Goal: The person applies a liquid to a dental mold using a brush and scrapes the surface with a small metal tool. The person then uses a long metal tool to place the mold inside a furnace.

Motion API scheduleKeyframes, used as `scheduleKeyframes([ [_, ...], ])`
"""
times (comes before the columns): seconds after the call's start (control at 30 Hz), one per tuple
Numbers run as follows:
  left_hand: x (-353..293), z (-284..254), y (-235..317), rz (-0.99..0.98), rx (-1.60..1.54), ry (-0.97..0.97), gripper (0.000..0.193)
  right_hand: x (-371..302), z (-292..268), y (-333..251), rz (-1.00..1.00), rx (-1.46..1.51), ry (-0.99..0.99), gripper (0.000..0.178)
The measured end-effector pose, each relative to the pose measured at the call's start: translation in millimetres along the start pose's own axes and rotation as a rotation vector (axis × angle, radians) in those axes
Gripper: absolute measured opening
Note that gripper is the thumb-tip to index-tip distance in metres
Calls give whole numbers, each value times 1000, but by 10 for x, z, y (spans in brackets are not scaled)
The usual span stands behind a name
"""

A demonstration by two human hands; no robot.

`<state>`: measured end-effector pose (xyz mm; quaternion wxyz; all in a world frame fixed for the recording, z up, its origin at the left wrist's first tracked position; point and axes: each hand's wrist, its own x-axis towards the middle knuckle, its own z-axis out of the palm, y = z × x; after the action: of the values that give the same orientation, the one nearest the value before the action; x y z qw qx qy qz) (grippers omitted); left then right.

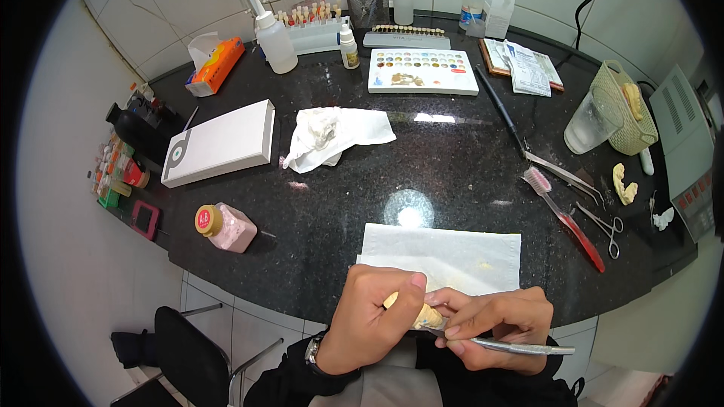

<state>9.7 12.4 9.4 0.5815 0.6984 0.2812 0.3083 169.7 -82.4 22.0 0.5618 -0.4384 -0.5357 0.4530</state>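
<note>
Near the front edge of the counter, my left hand [368, 320] is closed around a small yellowish dental cast [427, 316], with the thumb pressed on top. Fingers of my right hand [504, 320] pinch a slim silver metal-handled knife [524, 348], whose handle points off to the right. Its tip meets the cast's right end, though the fingers hide part of it. Both hands sit over the near edge of a white paper sheet [441, 252], which bears a few yellowish crumbs.
Right of the paper lie a red toothbrush [562, 218], scissor-like forceps [603, 230], tweezers [566, 173] and another dental cast [624, 185]. At left stand a pink powder jar [230, 227] and white box [219, 143]. Crumpled tissue [332, 136] and a paint palette [422, 73] lie farther back.
</note>
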Motion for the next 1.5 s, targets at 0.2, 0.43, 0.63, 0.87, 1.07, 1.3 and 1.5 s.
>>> scheduleKeyframes([
  [0.2,-20,-20,12,9,3,-8,35,-21,22,20,-34,-1,1,14],
  [0.43,4,8,-10,-5,3,-6,33,-28,-3,65,-48,17,-9,15],
  [0.63,-34,3,0,5,-2,15,37,-14,31,18,4,44,-3,13],
  [0.87,-11,42,13,4,-1,42,43,-55,44,47,64,179,48,5],
  [1.07,-37,-6,-2,2,-19,13,38,-45,67,19,-3,106,57,7],
  [1.3,-21,1,-16,0,-4,-1,36,-49,75,74,-8,101,73,9],
  [1.5,-40,-21,-13,2,13,5,37,-11,56,37,48,47,-14,11],
])
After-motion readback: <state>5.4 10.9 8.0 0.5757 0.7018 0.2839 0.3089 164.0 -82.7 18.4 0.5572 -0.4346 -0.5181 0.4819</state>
